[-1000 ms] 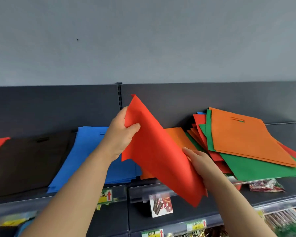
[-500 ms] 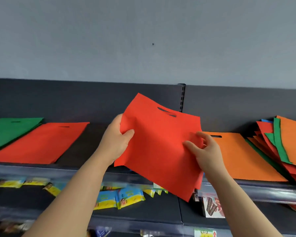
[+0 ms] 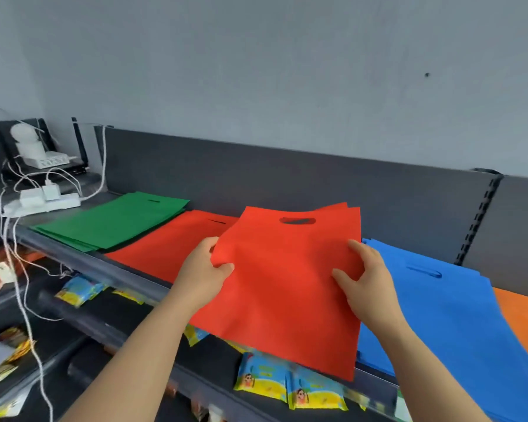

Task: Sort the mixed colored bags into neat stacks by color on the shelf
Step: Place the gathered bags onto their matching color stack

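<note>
Far left of grip: white power strip (image 3: 43,202) at end of shelf (image 3: 83,261). Nearer: green stack (image 3: 113,220), flat on shelf. Just left of grip: red stack (image 3: 171,248), flat, partly hidden under held bag. Left hand (image 3: 201,278) pinches left edge of red bag (image 3: 287,284), thumb on top. Bag held above shelf, tilted, handle cutout on far side. Right hand (image 3: 366,278) grasps right edge, thumb on top. Right of grip: blue stack (image 3: 439,315), then orange bag (image 3: 525,318). Below grip: snack packets (image 3: 287,388).
</note>
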The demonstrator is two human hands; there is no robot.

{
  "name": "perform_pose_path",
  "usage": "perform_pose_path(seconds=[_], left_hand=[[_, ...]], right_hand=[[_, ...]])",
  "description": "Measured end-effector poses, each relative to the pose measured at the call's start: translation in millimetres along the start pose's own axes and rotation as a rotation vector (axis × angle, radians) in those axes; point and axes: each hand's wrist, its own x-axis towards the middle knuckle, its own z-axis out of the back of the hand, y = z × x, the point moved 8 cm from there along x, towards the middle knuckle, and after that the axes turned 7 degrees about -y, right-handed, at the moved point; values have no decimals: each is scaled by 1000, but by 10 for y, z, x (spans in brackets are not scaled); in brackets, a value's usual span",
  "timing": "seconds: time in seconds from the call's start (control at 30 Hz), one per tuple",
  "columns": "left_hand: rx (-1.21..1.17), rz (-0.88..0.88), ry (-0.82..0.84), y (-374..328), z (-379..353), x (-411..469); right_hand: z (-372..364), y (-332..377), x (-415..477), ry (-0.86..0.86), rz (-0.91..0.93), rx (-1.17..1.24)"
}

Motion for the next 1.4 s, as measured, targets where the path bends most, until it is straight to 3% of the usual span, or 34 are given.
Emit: perform_pose_path(seconds=[0.4,0.53,0.9,1.1,1.23,1.4], left_hand=[[125,137,-92,750,605,1067],[198,104,-110,923,879,1534],[524,72,61,1716,1108,2416],[690,-16,176,1918,977,2420],[811,-206,128,1715,946,2320],[735,-415,120,1304,734,2077]], right_hand=[[-1388,239,539,203,38,-39],[-1798,418,638,251,9,-78],[-2829,642,641,350,-114,-321],[-3062,576,491,361,-158,-550],[-2978,704,471,244,-58,-652],[-2678,828,428,147,-39,-647]])
